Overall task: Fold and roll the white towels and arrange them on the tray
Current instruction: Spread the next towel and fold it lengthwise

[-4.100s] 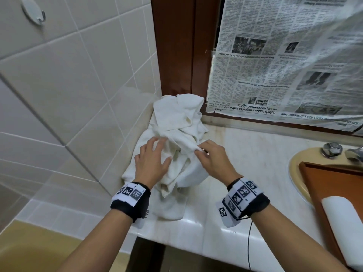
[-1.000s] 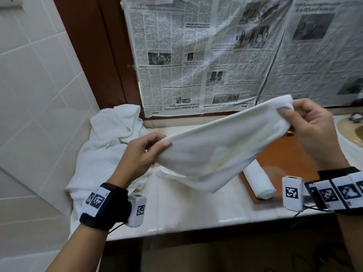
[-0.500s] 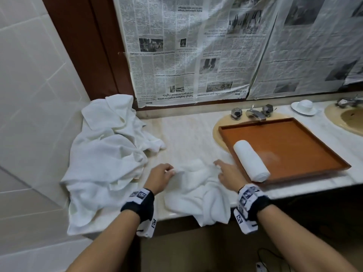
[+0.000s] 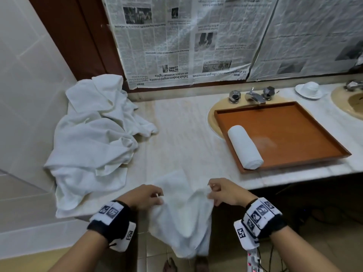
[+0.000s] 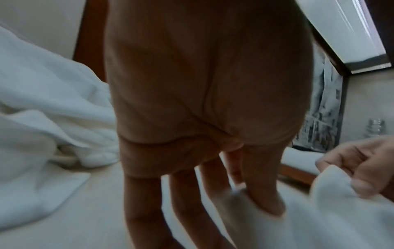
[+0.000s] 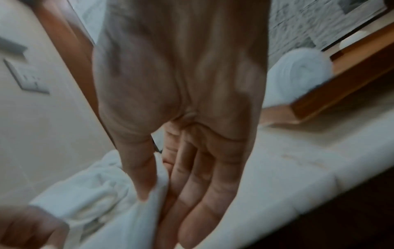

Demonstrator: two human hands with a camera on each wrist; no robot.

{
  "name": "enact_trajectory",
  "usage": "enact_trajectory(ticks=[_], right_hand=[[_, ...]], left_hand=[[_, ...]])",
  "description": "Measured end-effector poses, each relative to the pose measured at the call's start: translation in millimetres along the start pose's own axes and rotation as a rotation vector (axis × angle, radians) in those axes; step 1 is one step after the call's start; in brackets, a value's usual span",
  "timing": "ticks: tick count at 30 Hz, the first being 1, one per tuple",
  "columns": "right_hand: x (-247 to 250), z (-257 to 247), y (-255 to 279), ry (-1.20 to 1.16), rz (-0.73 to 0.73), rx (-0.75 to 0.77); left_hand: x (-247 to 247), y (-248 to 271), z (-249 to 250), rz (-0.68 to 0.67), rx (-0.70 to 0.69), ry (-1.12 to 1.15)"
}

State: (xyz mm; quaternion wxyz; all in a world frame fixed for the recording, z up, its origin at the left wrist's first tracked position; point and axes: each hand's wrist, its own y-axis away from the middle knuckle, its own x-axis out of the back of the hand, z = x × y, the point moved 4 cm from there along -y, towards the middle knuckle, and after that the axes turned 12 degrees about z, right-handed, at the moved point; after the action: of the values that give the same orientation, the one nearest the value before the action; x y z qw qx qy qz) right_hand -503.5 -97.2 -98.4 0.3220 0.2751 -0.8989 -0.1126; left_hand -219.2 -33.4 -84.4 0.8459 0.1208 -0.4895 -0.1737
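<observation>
A loose white towel [image 4: 182, 209] lies half on the counter's front edge and hangs down in front of it. My left hand [image 4: 149, 196] pinches its left edge between thumb and fingers [image 5: 264, 198]. My right hand [image 4: 220, 191] pinches the right edge, thumb [image 6: 140, 178] against the cloth [image 6: 136, 219]. One rolled white towel [image 4: 244, 147] lies at the near left of the brown tray [image 4: 294, 132], which sits over a sink. A heap of crumpled white towels [image 4: 92, 142] is piled in the counter's left corner.
The marble counter [image 4: 180, 134] runs from the tiled wall on the left to a second sink [image 4: 351, 103] on the right. A tap [image 4: 253, 96] stands behind the tray, a white dish [image 4: 309, 90] beside it. Newspaper [image 4: 186, 40] covers the back wall.
One second ago both hands held the towel stretched in the air. It came down onto the counter, and now both hands have drawn its edges back toward me so it hangs off the front.
</observation>
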Motion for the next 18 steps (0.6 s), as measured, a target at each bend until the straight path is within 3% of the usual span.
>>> enact_trajectory(ticks=[5, 11, 15, 18], right_hand=[[61.9, -44.1, 18.2, -0.016, 0.173, 0.143], [142.6, -92.4, 27.5, -0.065, 0.385, 0.307], [168.1, -116.8, 22.3, -0.01, 0.507, 0.403], [176.5, -131.8, 15.7, -0.077, 0.614, 0.453]], left_hand=[[65.0, 36.4, 15.2, 0.19, 0.042, 0.317], [149.7, 59.2, 24.8, 0.658, 0.024, 0.314], [184.4, 64.6, 35.8, 0.841, -0.039, 0.309], [198.4, 59.1, 40.0, 0.904, -0.079, 0.371]])
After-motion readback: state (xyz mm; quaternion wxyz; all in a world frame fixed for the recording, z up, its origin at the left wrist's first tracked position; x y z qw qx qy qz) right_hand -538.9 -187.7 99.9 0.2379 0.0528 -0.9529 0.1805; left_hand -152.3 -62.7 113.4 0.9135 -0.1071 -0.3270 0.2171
